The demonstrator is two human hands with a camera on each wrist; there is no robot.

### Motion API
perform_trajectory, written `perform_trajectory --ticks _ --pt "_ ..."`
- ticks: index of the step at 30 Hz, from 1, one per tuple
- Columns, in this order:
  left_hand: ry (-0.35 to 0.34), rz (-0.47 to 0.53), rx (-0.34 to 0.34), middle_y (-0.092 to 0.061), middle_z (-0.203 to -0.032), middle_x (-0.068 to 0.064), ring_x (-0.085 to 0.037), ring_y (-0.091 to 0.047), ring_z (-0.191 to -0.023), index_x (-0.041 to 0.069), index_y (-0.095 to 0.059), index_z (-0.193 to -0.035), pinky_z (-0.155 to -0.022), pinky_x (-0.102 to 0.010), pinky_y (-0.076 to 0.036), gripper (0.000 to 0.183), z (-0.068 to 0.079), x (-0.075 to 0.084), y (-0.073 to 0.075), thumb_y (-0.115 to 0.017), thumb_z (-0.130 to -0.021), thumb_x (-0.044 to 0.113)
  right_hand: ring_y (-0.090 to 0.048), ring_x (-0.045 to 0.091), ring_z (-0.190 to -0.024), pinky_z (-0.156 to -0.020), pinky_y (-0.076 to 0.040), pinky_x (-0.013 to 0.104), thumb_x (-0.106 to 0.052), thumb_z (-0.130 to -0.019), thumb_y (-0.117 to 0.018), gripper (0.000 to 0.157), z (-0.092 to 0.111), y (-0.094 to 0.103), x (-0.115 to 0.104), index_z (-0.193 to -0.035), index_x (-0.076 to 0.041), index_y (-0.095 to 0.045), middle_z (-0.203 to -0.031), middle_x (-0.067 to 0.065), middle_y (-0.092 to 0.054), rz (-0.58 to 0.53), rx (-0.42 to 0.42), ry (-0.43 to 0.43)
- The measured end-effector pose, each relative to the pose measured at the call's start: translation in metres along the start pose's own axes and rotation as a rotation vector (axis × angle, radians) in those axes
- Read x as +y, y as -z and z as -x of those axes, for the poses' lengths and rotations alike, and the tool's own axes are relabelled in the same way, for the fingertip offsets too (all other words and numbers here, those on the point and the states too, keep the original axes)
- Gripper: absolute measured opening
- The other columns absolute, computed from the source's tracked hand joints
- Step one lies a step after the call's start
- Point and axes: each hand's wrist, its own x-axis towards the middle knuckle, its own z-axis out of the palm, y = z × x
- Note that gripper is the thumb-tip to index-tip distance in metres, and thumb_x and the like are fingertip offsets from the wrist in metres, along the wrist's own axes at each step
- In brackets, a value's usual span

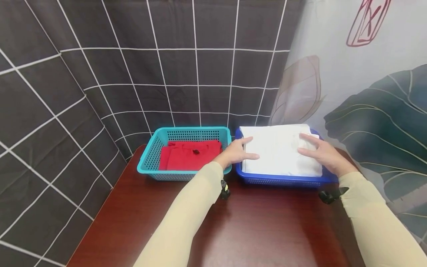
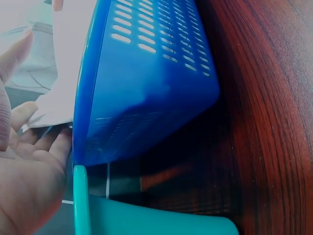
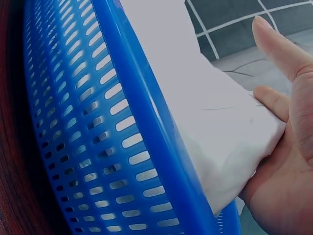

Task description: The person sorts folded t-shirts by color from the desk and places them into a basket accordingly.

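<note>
A folded white cloth (image 1: 275,150) lies in the blue basket (image 1: 283,180) and covers most of its opening. At the cloth's left edge is my left hand (image 1: 234,151), with thumb and fingers spread; its fingertips reach the cloth's side near the rim in the left wrist view. My right hand (image 1: 321,152) is at the opposite edge, thumb raised and apart from the fingers. In the right wrist view, this hand (image 3: 288,161) touches the cloth's side, and some of its fingers are hidden behind the fabric.
Close to the left of the blue basket stands a teal basket (image 1: 160,172) holding a folded red garment (image 1: 190,159) with a small dark mark. Both baskets sit on a reddish-brown wooden table (image 1: 267,226). Behind it hang a dark gridded curtain (image 1: 213,66) and a pale patterned one (image 1: 333,74).
</note>
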Motion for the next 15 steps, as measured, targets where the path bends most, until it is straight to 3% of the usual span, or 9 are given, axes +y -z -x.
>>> perform_trajectory --ticks 5,8,15 --pt "-0.032 -0.062 0.005 -0.038 -0.151 0.005 -0.021 -0.031 -0.141 0.034 -0.036 -0.149 -0.105 -0.048 -0.038 0.089 0.0001 0.0005 -0.0007 -0.078 -0.072 0.052 -0.001 0.05 -0.141 -0.1 -0.012 0.076 -0.057 -0.086 -0.062 0.091 0.0032 -0.0009 -0.0011 -0.155 -0.032 -0.008 -0.16 0.018 -0.001 0.039 0.002 -0.019" --pt "-0.053 -0.128 0.005 -0.037 -0.151 0.004 -0.02 -0.03 -0.141 0.032 -0.034 -0.15 -0.106 -0.048 -0.037 0.092 0.0 0.0002 -0.0016 -0.077 -0.072 0.055 -0.003 0.051 -0.141 -0.101 -0.012 0.075 -0.055 -0.086 -0.063 0.093 0.0036 -0.0013 -0.0003 -0.155 -0.028 -0.007 -0.159 0.021 -0.001 0.04 0.003 -0.003" --pt "-0.107 -0.436 0.029 -0.026 -0.157 -0.004 -0.024 -0.014 -0.146 0.029 -0.03 -0.152 -0.112 -0.055 -0.021 0.097 0.0023 0.0003 -0.0007 -0.068 -0.07 0.067 -0.009 0.05 -0.14 -0.101 -0.015 0.074 -0.05 -0.086 -0.066 0.094 0.0052 0.0009 0.0028 -0.156 -0.02 -0.01 -0.158 0.022 -0.009 0.094 0.009 0.071"
